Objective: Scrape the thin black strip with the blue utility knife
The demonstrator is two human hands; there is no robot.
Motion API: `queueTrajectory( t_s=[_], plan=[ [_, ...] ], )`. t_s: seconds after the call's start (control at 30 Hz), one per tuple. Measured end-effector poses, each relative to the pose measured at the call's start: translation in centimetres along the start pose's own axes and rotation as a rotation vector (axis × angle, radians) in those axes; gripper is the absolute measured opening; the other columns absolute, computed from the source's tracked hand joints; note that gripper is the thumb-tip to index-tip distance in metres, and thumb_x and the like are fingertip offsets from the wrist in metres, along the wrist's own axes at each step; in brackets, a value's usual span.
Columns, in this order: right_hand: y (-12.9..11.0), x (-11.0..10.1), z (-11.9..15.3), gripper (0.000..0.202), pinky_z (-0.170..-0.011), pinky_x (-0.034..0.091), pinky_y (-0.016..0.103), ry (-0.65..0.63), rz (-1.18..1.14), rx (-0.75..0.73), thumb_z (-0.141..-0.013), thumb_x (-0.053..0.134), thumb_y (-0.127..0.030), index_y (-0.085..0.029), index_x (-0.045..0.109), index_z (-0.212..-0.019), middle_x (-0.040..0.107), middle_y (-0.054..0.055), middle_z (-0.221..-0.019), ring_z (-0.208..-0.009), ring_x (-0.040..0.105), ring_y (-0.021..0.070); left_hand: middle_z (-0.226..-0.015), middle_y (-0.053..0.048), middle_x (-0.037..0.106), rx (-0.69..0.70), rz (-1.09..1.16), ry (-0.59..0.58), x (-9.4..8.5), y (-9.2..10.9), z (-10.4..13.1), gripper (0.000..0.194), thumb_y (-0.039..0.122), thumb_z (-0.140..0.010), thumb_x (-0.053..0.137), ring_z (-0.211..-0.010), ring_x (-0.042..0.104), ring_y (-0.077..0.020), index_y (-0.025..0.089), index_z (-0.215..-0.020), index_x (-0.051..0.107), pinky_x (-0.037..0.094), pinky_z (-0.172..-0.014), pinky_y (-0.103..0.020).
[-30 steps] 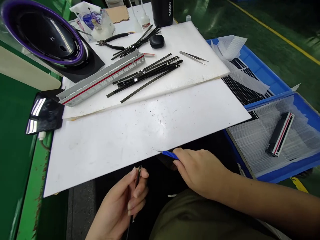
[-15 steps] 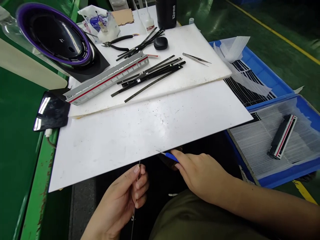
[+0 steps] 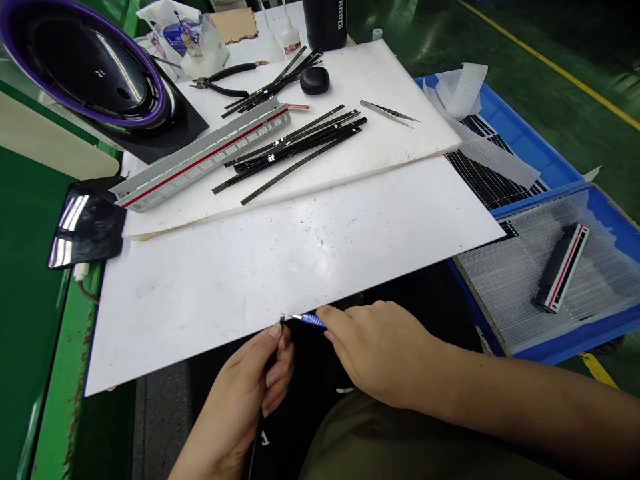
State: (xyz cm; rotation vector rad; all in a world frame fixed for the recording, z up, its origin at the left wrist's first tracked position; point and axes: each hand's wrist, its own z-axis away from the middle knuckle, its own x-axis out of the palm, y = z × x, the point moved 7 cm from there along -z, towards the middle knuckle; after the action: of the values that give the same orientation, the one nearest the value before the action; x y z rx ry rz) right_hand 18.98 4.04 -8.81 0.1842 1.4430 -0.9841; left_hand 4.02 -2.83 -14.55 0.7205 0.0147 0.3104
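Black strip (image 3: 274, 357): being pinched upright in left hand (image 3: 245, 400) grip, just below the table's (image 3: 250, 267) near edge; right hand (image 3: 385, 350) gripping blue-handled knife (image 3: 307, 321), tip touching strip's top.

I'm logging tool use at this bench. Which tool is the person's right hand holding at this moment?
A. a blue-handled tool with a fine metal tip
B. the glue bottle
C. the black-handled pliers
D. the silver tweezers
A: the right hand grips a blue-handled tool, its tip at the thin black strip held in the left hand.
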Motion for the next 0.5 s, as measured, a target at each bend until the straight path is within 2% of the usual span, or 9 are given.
queueTrajectory(
  t_s=[0.17,0.5],
  plan=[
    [-0.35,-0.23,-0.18,0.019,-0.047,0.014,0.032,0.009,0.008,-0.026,-0.100,0.040,-0.025,-0.021,0.057,-0.109,0.066,0.001,-0.068,-0.051,0.060,0.0198,-0.048,0.007,0.036,-0.001,-0.024,0.024,0.12,0.21,0.04,0.046,0.063,-0.081,0.066,-0.036,0.025,-0.0042,0.019,-0.071,0.054,0.023,-0.032,-0.014],
    [-0.21,-0.23,-0.61,0.020,-0.045,0.015,0.032,-0.032,0.071,-0.035,-0.097,0.041,-0.019,-0.021,0.056,-0.111,0.066,0.002,-0.066,-0.052,0.063,0.0221,-0.049,0.007,0.037,0.006,-0.008,0.036,-0.10,-0.16,-0.12,0.046,0.061,-0.081,0.067,-0.038,0.024,-0.0038,0.019,-0.070,0.055,0.022,-0.033,-0.014]
  ],
)
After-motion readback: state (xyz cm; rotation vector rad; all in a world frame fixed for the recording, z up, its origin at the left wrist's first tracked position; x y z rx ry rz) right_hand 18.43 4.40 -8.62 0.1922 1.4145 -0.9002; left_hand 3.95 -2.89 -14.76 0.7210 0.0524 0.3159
